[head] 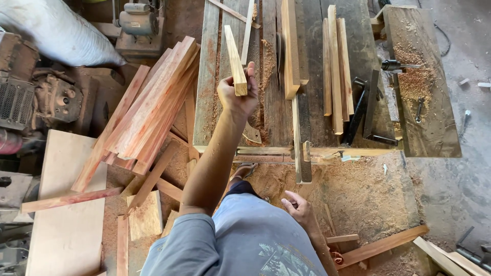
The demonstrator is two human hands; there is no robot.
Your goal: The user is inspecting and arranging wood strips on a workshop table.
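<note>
A: Sawdust point(358, 194) covered the floor nearest the person, and the right hand point(298, 207) hung low over it beside the hip, fingers loosely curled, grasping nothing.

B: And the left hand point(236, 97)?

A: Raised over the near edge of the worktop point(312, 61), its grip clenched around the lower end of a pale wood strip point(234, 53) that pointed away along the planks.

B: Any room to move?

A: Little on the left. A stack of reddish boards point(148, 102) leaned against the worktop's left edge, with a flat plywood sheet point(66, 204) near it. On the right, loose offcuts point(381, 245) lay on the floor.

B: Farther out?

A: A saw blade point(279, 56) stood in the worktop's slot, just beside a long fence rail point(291, 46); three pale slats point(335, 66) lay beyond that. A motor point(138, 20) sat at the far left. I saw no labels or packages to describe.
</note>
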